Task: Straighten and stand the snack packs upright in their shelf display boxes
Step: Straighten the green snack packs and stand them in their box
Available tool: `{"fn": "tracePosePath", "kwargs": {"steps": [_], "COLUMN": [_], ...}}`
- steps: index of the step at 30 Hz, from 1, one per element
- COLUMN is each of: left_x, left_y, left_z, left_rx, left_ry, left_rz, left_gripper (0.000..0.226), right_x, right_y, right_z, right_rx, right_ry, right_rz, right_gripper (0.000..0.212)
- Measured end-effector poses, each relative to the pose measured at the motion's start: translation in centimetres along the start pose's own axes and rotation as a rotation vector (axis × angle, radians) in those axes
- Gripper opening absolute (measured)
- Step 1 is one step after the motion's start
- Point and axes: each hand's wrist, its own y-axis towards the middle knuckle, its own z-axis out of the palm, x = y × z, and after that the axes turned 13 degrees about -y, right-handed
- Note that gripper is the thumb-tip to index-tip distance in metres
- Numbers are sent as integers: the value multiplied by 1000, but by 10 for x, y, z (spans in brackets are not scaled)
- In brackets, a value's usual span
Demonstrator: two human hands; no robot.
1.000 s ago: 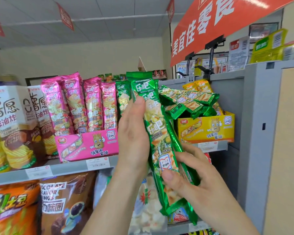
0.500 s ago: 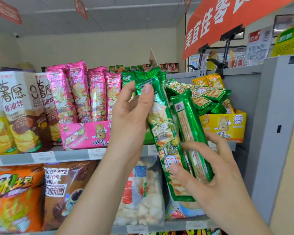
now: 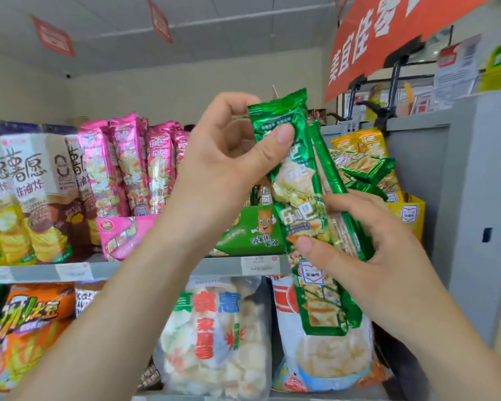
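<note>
Left hand [image 3: 223, 157] pinching the top seal of a green pack [image 3: 304, 209], thumb on the front; right hand [image 3: 356, 244] gripping lower down, thumb across the same pack and fingers wrapped behind a second green pack [image 3: 339, 186] that stands edge-on just right of the first; both packs held in the air, slanting from the left hand down past the right, clear of the shelf [image 3: 145, 269]. Behind the hands, the green box [image 3: 252, 233], apparently the home for these; left of the left hand, the pink box [image 3: 122, 235] with pink packs [image 3: 128, 163] already upright; right of the right hand, the yellow box [image 3: 408, 212] with more green packs [image 3: 362, 169] lying flat across its top.

Judged step: squaring the two packs together before dropping them in. Best to level the bottom seals against the right palm; turn the edge-on pack face forward to match; keep the pinch on the seal, not the crisps, to avoid crushing; lower bottoms-first into the green box, leaning back against whatever stands there; then fetch the strays off the yellow box.
</note>
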Motion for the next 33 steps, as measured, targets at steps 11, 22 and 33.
{"fn": "tracePosePath", "kwargs": {"steps": [11, 22, 33], "left_x": [5, 94, 108], "left_y": [77, 182, 210], "left_z": [-28, -53, -63], "left_rx": [121, 705, 934], "left_ry": [118, 1382, 1370], "left_rz": [-29, -392, -537], "left_gripper": [9, 86, 91], "right_x": [12, 27, 15], "right_y": [51, 122, 179], "right_z": [-20, -26, 3], "right_rx": [-52, -185, -74], "right_ry": [36, 4, 14], "right_rz": [8, 98, 201], "right_gripper": [38, 26, 19]}}
